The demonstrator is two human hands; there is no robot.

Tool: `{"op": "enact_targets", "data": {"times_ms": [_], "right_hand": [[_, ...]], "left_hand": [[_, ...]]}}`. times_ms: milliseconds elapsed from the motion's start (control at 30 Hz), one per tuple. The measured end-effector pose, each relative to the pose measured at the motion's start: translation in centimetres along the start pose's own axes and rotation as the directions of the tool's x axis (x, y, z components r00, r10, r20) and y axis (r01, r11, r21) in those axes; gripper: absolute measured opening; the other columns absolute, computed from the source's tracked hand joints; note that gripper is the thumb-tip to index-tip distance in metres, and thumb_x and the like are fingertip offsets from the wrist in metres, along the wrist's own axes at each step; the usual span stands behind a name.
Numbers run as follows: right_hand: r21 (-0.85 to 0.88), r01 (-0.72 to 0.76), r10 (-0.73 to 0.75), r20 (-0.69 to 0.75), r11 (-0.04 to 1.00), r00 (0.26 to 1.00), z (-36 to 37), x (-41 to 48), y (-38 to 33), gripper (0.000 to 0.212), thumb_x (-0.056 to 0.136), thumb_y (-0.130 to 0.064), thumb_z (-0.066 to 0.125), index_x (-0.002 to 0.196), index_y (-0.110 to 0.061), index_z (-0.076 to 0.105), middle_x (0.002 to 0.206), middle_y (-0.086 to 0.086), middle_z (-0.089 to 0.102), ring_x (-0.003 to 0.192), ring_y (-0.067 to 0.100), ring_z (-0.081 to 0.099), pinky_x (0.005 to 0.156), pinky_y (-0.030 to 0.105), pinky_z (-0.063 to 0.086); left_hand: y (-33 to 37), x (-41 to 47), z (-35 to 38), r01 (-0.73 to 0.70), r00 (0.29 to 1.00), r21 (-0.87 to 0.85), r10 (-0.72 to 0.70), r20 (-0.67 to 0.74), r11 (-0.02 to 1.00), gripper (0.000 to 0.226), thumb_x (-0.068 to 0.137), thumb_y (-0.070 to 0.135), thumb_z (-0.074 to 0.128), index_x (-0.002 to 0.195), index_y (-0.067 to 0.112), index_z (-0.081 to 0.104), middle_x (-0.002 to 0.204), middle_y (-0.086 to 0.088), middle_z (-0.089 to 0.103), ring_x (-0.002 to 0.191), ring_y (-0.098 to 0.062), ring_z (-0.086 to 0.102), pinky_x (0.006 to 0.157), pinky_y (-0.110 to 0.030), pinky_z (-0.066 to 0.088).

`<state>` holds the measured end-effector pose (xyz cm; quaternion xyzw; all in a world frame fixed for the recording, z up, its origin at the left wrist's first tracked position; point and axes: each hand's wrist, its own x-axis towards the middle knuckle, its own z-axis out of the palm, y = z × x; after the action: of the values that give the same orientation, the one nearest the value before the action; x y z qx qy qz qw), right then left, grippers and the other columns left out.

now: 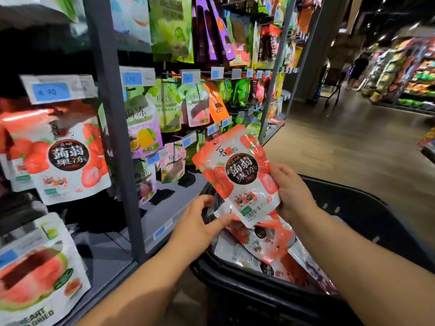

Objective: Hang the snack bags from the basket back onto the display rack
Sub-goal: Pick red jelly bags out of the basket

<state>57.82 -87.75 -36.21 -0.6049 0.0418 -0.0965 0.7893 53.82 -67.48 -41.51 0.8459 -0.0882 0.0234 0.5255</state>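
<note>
The two forearms reach over the black basket (353,208), where the right hand (290,192) and left hand (200,222) pinch a strawberry jelly bag (237,175) above the remaining bags (261,245); the slick film could slip, or its hang hole miss the rack (113,114) peg.

One red strawberry bag (237,175) in two hands, one black basket (353,208), several bags inside.

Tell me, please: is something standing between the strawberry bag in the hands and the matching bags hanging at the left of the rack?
Yes. The rack's grey upright post stands between the held strawberry bag and the matching hanging bag. The bag must pass in front of the post.
</note>
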Motion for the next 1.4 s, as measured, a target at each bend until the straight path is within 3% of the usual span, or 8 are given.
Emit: {"op": "enact_targets", "data": {"times_ms": [167,300,533,767,900,1000,1200,1400], "right_hand": [[0.153,-0.065,0.049,0.107,0.986,0.993,3.1,-1.3,0.2,0.014,0.1,-0.016,0.053,0.088,-0.011,0.057,0.072,0.005,0.071,0.06,0.015,0.066,0.057,0.029,0.056],[0.016,-0.089,0.085,0.186,0.996,0.979,4.6,-1.9,1.7,0.017,0.101,-0.024,0.051,0.093,-0.01,0.056,0.08,0.012,0.066,0.065,0.021,0.062,0.063,0.036,0.052],[-0.368,-0.032,0.133,0.254,0.929,0.958,1.9,-0.5,2.2,0.025,0.102,-0.032,0.05,0.087,-0.016,0.063,0.076,-0.002,0.066,0.069,0.011,0.06,0.064,0.026,0.045],[-0.879,0.095,0.211,0.215,0.467,0.953,-5.2,2.2,4.9,0.012,0.094,-0.035,0.065,0.103,-0.03,0.069,0.115,-0.008,0.065,0.113,0.013,0.058,0.102,0.03,0.044],[-0.965,0.21,0.26,0.245,0.154,0.934,-6.5,2.8,6.4,0.047,0.082,-0.036,0.078,0.126,-0.027,0.064,0.134,-0.003,0.055,0.129,0.016,0.047,0.111,0.031,0.035],[-0.968,0.191,0.235,0.226,0.165,0.945,-6.7,2.7,6.5,0.05,0.077,-0.032,0.083,0.123,-0.03,0.065,0.132,-0.007,0.053,0.126,0.012,0.046,0.107,0.026,0.035],[-0.952,0.108,0.105,0.143,0.285,0.984,-6.4,2.7,6.9,0.014,0.086,-0.029,0.075,0.099,-0.024,0.078,0.099,-0.007,0.069,0.1,0.014,0.063,0.09,0.025,0.047],[-0.894,0.167,-0.239,0.07,0.416,0.969,-5.2,2.7,4.2,0.012,0.087,-0.033,0.073,0.092,-0.024,0.079,0.077,-0.012,0.067,0.081,0.012,0.062,0.076,0.03,0.048]], "left_hand": [[1.9,0.0,-0.6,0.03,0.998,-0.469,-0.004,0.056,0.883,0.049,0.068,0.047,0.07,0.112,0.031,0.055,0.113,0.016,0.068,0.097,0.008,0.064,0.075,-0.006,0.047],[1.8,0.2,-0.3,0.035,0.999,-0.711,-0.041,0.008,0.703,0.042,0.076,0.025,0.081,0.115,0.018,0.067,0.112,-0.003,0.074,0.105,-0.022,0.07,0.091,-0.035,0.053],[0.8,0.7,-0.8,0.072,0.983,-0.757,-0.176,-0.057,0.649,0.023,0.082,0.006,0.069,0.103,0.017,0.071,0.1,-0.003,0.077,0.091,-0.019,0.073,0.081,-0.034,0.055],[-0.5,1.4,-1.2,0.121,0.954,-0.726,-0.281,-0.104,0.678,0.01,0.084,0.008,0.074,0.088,0.017,0.074,0.09,-0.002,0.078,0.082,-0.019,0.073,0.085,-0.039,0.054],[-0.6,1.4,-1.1,0.129,0.949,-0.735,-0.298,-0.103,0.665,0.011,0.084,0.01,0.074,0.091,0.018,0.073,0.095,-0.005,0.077,0.093,-0.028,0.072,0.091,-0.046,0.054],[-0.3,1.2,-1.3,0.111,0.951,-0.724,-0.285,-0.122,0.681,0.013,0.085,0.009,0.072,0.094,0.019,0.072,0.092,-0.001,0.077,0.086,-0.021,0.073,0.086,-0.041,0.055],[-0.5,1.1,-1.7,0.143,0.941,-0.724,-0.32,-0.112,0.675,0.011,0.082,0.013,0.076,0.092,0.018,0.073,0.098,-0.005,0.077,0.098,-0.028,0.071,0.097,-0.051,0.052],[-0.6,1.3,-2.6,0.132,0.944,-0.719,-0.308,-0.119,0.682,0.018,0.078,0.021,0.08,0.095,0.019,0.075,0.095,-0.001,0.078,0.092,-0.023,0.072,0.086,-0.04,0.053]]}}
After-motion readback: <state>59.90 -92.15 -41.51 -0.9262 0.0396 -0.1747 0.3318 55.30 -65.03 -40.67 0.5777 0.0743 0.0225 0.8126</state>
